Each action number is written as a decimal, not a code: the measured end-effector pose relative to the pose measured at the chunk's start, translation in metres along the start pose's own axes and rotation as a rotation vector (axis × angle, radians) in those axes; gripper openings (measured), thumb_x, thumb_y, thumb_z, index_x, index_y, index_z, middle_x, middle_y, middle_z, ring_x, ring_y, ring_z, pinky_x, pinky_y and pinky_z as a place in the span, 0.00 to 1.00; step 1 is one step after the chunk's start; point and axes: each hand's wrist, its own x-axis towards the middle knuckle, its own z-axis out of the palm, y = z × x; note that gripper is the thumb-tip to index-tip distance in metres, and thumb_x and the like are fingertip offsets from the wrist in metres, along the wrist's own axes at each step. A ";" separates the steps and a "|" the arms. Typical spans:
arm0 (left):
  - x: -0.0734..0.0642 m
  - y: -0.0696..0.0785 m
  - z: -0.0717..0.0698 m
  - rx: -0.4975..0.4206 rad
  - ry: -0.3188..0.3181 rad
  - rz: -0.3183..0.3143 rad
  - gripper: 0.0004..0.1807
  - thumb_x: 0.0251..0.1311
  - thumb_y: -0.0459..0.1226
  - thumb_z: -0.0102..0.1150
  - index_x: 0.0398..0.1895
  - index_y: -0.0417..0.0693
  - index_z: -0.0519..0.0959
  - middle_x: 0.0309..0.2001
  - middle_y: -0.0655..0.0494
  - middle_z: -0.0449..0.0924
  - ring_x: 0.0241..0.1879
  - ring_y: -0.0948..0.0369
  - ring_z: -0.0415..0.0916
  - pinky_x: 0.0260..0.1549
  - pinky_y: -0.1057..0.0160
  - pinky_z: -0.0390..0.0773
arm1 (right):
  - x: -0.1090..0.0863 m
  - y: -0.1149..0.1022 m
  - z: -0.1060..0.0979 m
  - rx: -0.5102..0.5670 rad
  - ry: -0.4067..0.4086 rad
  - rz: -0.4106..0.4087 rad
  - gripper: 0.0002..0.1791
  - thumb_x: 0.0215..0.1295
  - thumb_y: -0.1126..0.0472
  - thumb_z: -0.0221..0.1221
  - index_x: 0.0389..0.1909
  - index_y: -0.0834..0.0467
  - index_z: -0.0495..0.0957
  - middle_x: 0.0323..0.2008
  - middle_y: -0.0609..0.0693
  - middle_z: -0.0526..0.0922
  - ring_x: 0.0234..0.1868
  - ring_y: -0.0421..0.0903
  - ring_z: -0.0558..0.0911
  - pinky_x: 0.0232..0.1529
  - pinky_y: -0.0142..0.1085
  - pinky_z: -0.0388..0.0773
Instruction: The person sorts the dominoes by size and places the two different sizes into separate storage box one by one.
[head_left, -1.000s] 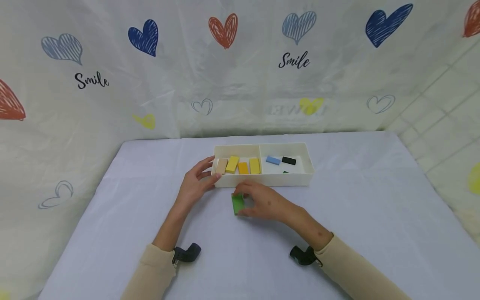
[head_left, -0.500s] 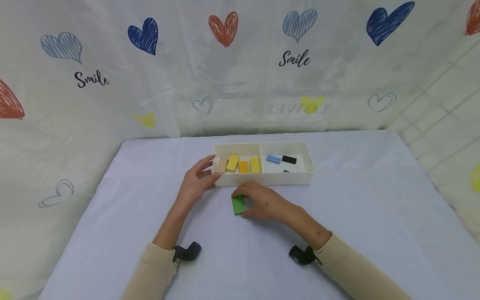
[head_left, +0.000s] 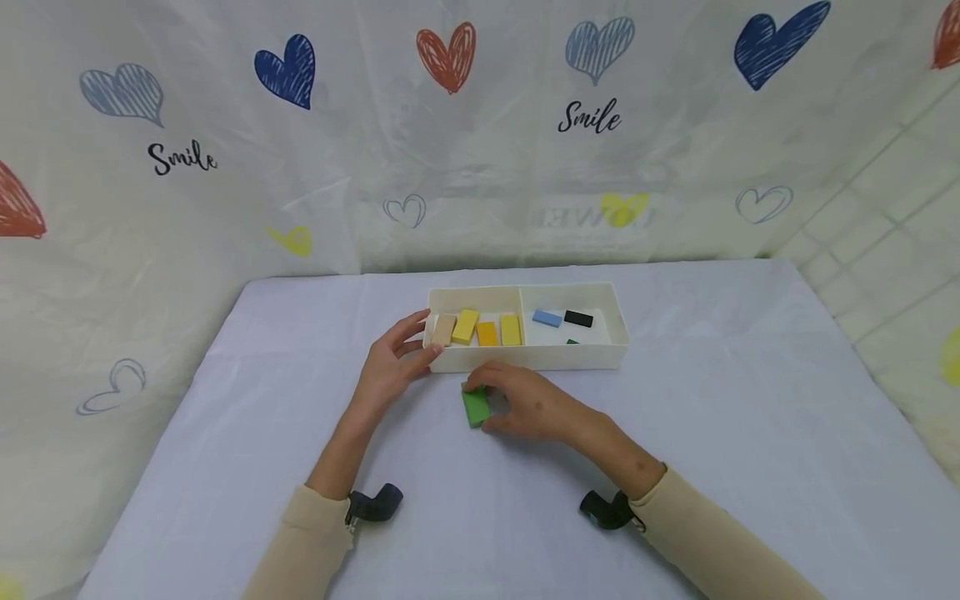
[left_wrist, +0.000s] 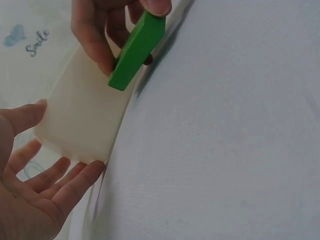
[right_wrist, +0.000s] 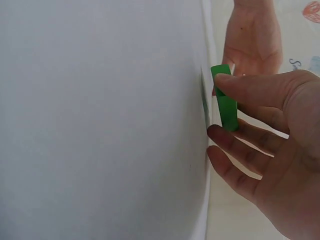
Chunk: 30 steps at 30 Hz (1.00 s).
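My right hand (head_left: 525,402) pinches a flat green block (head_left: 476,408) between thumb and fingertips, just in front of a white divided box (head_left: 536,358). In the right wrist view the thumb presses one face of the green block (right_wrist: 228,110), which is tilted with its lower end by the fingertips. My left hand (head_left: 393,362) holds the box's left end, thumb at the front corner and fingers towards the back. From the left wrist, the fingertips touch the end wall of the box (left_wrist: 75,120). The green block (left_wrist: 137,52) appears above the tabletop there, close to the box's front wall.
The box's left compartment has a beige block (head_left: 444,330), two yellow blocks (head_left: 510,330) and an orange block (head_left: 487,334). On its right side lie a blue block (head_left: 547,318), a black block (head_left: 578,319) and a partly hidden green piece (head_left: 572,342). White cloth (head_left: 712,400) covers the table.
The green block has shifted and tilted slightly in my right fingers, which have adjusted their pinch on it. My left hand stays in place at the box's end.
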 end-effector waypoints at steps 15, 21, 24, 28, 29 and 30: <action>-0.001 0.000 -0.001 -0.023 -0.010 -0.004 0.36 0.65 0.45 0.71 0.76 0.64 0.70 0.75 0.51 0.71 0.68 0.49 0.76 0.55 0.52 0.87 | -0.002 -0.004 -0.005 0.037 0.073 -0.090 0.25 0.59 0.61 0.76 0.58 0.51 0.80 0.59 0.44 0.81 0.57 0.46 0.81 0.61 0.44 0.83; -0.001 -0.001 0.000 -0.015 -0.011 0.004 0.36 0.65 0.46 0.71 0.76 0.65 0.70 0.75 0.52 0.71 0.69 0.49 0.76 0.56 0.49 0.87 | -0.003 -0.004 -0.009 0.054 0.117 -0.097 0.25 0.60 0.61 0.75 0.58 0.50 0.80 0.59 0.43 0.82 0.56 0.49 0.83 0.58 0.45 0.85; -0.001 0.000 0.000 -0.007 -0.005 0.006 0.36 0.65 0.46 0.72 0.76 0.65 0.70 0.75 0.52 0.71 0.68 0.50 0.76 0.55 0.50 0.87 | -0.002 -0.005 -0.011 0.065 0.137 -0.091 0.26 0.60 0.60 0.75 0.59 0.50 0.80 0.60 0.43 0.81 0.57 0.48 0.83 0.56 0.45 0.86; -0.002 0.001 0.000 -0.001 -0.001 0.007 0.37 0.65 0.45 0.71 0.77 0.65 0.69 0.75 0.53 0.71 0.68 0.51 0.76 0.53 0.52 0.88 | -0.003 -0.006 -0.014 0.088 0.175 -0.103 0.26 0.60 0.60 0.75 0.60 0.51 0.80 0.61 0.44 0.81 0.56 0.47 0.84 0.55 0.46 0.86; -0.002 0.001 0.000 0.000 0.000 0.007 0.37 0.65 0.45 0.71 0.77 0.65 0.69 0.75 0.53 0.71 0.68 0.51 0.76 0.53 0.53 0.88 | -0.003 -0.006 -0.014 0.094 0.183 -0.104 0.26 0.61 0.59 0.75 0.60 0.51 0.80 0.61 0.45 0.80 0.56 0.48 0.84 0.55 0.46 0.86; -0.002 0.001 0.000 -0.001 -0.001 0.006 0.37 0.66 0.45 0.71 0.77 0.65 0.69 0.75 0.53 0.71 0.68 0.51 0.76 0.52 0.53 0.88 | -0.003 -0.005 -0.015 0.100 0.190 -0.103 0.26 0.61 0.59 0.75 0.60 0.51 0.80 0.61 0.45 0.80 0.57 0.48 0.84 0.55 0.46 0.86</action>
